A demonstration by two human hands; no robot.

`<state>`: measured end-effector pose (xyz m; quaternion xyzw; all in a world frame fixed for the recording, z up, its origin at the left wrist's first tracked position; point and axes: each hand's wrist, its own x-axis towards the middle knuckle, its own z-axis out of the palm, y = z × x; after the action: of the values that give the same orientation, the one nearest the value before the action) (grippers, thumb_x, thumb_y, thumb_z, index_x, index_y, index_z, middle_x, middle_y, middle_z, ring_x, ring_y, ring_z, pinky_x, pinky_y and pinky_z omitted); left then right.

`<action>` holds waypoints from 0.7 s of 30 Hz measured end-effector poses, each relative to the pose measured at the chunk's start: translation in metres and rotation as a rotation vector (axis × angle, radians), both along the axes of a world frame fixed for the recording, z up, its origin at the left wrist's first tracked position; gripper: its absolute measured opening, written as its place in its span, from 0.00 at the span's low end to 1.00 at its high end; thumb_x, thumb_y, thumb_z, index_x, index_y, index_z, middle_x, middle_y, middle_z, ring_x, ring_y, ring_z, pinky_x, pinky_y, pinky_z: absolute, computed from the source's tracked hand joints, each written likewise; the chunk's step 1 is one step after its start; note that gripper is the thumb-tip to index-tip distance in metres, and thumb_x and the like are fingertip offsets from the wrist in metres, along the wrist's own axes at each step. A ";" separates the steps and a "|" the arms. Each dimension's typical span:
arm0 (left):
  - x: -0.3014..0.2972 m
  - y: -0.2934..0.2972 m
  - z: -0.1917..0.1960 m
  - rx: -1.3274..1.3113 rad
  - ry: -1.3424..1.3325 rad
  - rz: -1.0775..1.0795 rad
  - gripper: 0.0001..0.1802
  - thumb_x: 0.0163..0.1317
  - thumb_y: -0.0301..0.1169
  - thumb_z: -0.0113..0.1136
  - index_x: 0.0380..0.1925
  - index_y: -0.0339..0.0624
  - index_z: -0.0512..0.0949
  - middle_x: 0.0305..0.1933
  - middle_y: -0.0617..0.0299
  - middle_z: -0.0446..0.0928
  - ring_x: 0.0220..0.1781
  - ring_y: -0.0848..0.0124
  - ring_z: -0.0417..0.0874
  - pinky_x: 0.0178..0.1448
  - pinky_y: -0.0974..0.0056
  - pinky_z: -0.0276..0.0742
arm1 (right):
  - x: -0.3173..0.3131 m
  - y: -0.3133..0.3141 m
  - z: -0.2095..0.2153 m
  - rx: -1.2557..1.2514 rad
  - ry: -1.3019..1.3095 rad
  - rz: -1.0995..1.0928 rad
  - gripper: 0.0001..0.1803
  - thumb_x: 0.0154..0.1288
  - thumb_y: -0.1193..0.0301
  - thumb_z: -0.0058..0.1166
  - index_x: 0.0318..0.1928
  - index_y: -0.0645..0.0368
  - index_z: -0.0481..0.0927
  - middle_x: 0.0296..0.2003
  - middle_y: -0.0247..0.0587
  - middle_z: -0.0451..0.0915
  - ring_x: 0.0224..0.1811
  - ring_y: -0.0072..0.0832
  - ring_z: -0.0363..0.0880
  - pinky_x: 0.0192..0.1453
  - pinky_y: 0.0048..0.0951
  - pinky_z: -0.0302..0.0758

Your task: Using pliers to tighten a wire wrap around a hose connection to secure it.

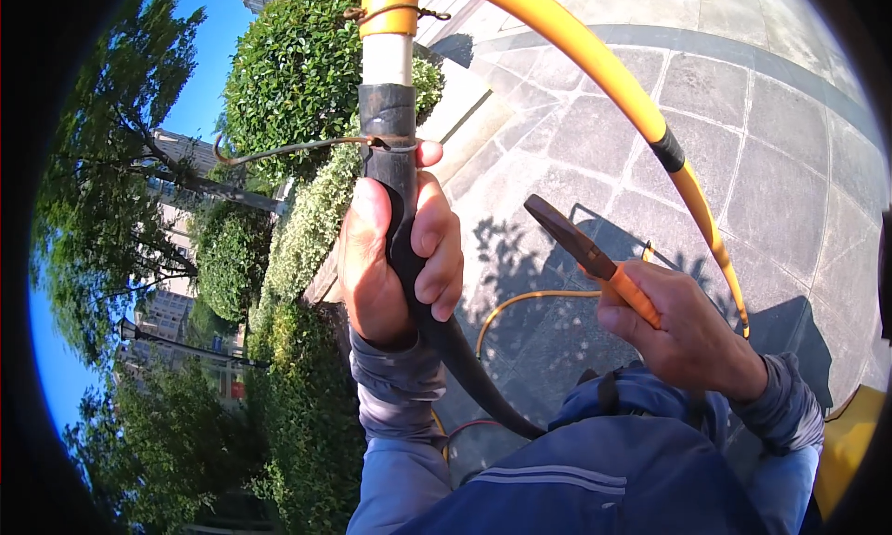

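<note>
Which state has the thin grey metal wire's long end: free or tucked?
Free: the wire extends leftward from the black tubular hose, tip curled.

Left fingers [435, 221] grip hose [401, 224]; right fingers [621, 323], pliers [595, 259].

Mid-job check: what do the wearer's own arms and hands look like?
The left hand and right hand are both ungloved. Both arms wear long blue-grey sleeves, with darker grey cuffs bunched in folds near the wrists.
</note>
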<state>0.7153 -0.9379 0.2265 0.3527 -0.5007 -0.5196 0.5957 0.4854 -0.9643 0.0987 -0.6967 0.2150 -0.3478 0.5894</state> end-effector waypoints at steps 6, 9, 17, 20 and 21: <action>0.006 -0.005 -0.001 0.003 -0.002 -0.052 0.29 0.81 0.49 0.36 0.64 0.33 0.59 0.30 0.63 0.65 0.13 0.79 0.62 0.09 0.71 0.68 | -0.008 -0.014 0.020 -0.437 0.005 -0.287 0.13 0.66 0.73 0.63 0.47 0.66 0.77 0.31 0.52 0.75 0.33 0.45 0.77 0.38 0.40 0.71; 0.005 -0.002 -0.002 -0.009 0.045 -0.035 0.29 0.81 0.48 0.37 0.64 0.31 0.59 0.30 0.62 0.66 0.13 0.79 0.62 0.09 0.71 0.68 | -0.008 -0.018 0.033 -0.448 0.044 -0.305 0.13 0.66 0.75 0.62 0.48 0.66 0.77 0.31 0.51 0.75 0.32 0.45 0.76 0.36 0.41 0.71; 0.002 -0.004 -0.004 -0.023 -0.050 -0.023 0.25 0.81 0.48 0.38 0.54 0.33 0.66 0.31 0.62 0.67 0.14 0.80 0.60 0.09 0.73 0.65 | 0.003 -0.021 0.047 -0.818 0.083 -0.649 0.31 0.58 0.84 0.58 0.64 0.71 0.71 0.34 0.51 0.75 0.35 0.42 0.75 0.37 0.39 0.74; -0.010 -0.003 -0.004 -0.049 -0.067 0.066 0.23 0.81 0.46 0.38 0.46 0.34 0.68 0.31 0.62 0.68 0.15 0.80 0.62 0.11 0.74 0.66 | 0.012 -0.023 0.046 -0.907 0.115 -0.741 0.33 0.56 0.84 0.57 0.65 0.72 0.70 0.33 0.50 0.72 0.35 0.42 0.72 0.36 0.41 0.73; -0.011 -0.002 -0.004 -0.045 -0.085 0.099 0.22 0.81 0.46 0.38 0.44 0.34 0.68 0.31 0.62 0.68 0.16 0.81 0.62 0.12 0.74 0.66 | 0.016 -0.025 0.044 -0.905 0.116 -0.743 0.33 0.56 0.84 0.57 0.65 0.72 0.70 0.33 0.50 0.72 0.35 0.42 0.72 0.36 0.41 0.73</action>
<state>0.7041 -0.9404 0.2229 0.3853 -0.5190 -0.4627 0.6067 0.5016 -0.9892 0.1426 -0.7748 0.3069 -0.5496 0.0594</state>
